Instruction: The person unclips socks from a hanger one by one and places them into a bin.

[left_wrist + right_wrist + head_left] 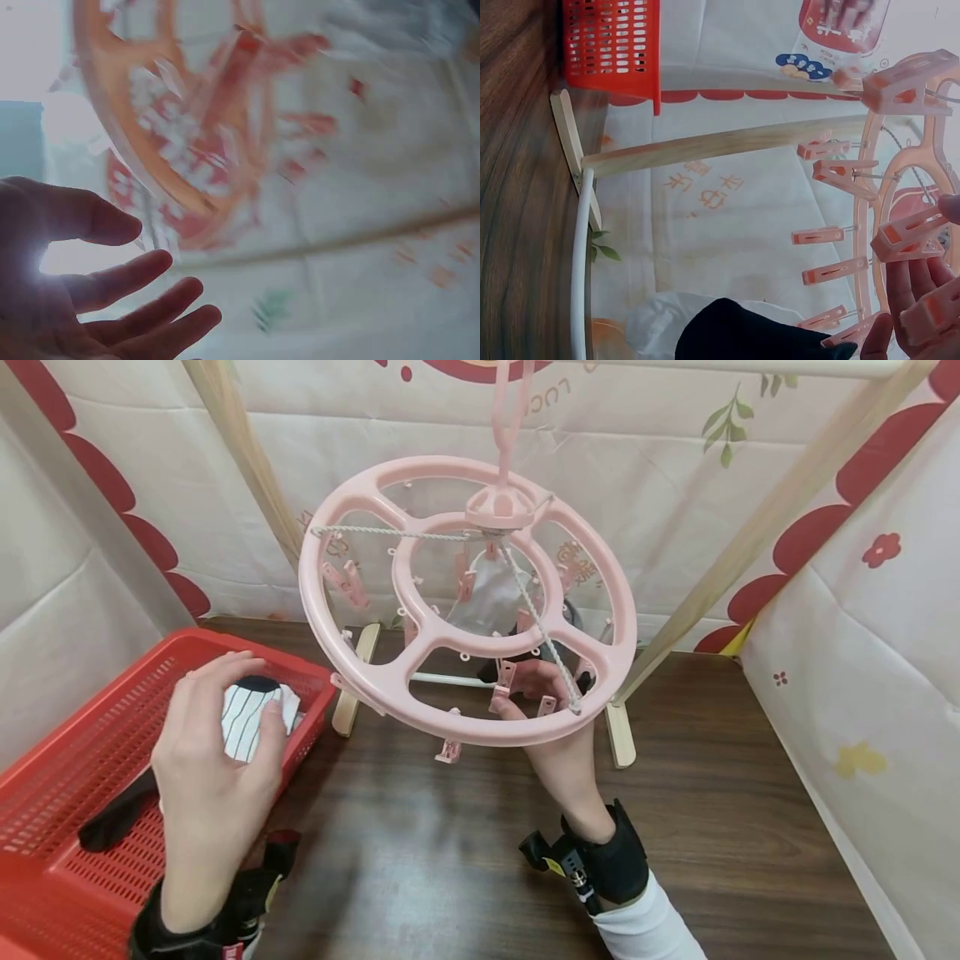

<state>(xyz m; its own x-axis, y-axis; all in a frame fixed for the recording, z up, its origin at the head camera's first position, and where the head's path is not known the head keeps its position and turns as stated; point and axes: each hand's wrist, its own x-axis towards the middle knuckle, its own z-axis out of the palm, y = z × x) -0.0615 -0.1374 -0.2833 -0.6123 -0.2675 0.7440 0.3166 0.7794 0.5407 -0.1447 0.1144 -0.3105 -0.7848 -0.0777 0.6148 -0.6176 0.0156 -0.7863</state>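
Observation:
A pink round drying hanger (360,672) hangs in the middle of the head view, with pink clothespins around it. My right hand (555,693) reaches beneath its near right rim and pinches a clothespin (907,234) between thumb and fingers. Below that hand in the right wrist view hangs a black sock (757,334), with a pale cloth (660,322) behind it. My left hand (213,743) is raised over the red basket (180,647), fingers loosely bent and holding nothing. Past its fingers, a white sock with dark stripes (247,722) shows in the basket.
A dark sock (116,814) lies in the basket. Wooden legs (675,585) of a stand rise on both sides of the hanger, with a white crossbar (457,680) low between them. Printed fabric (862,635) encloses the brown tabletop (420,877).

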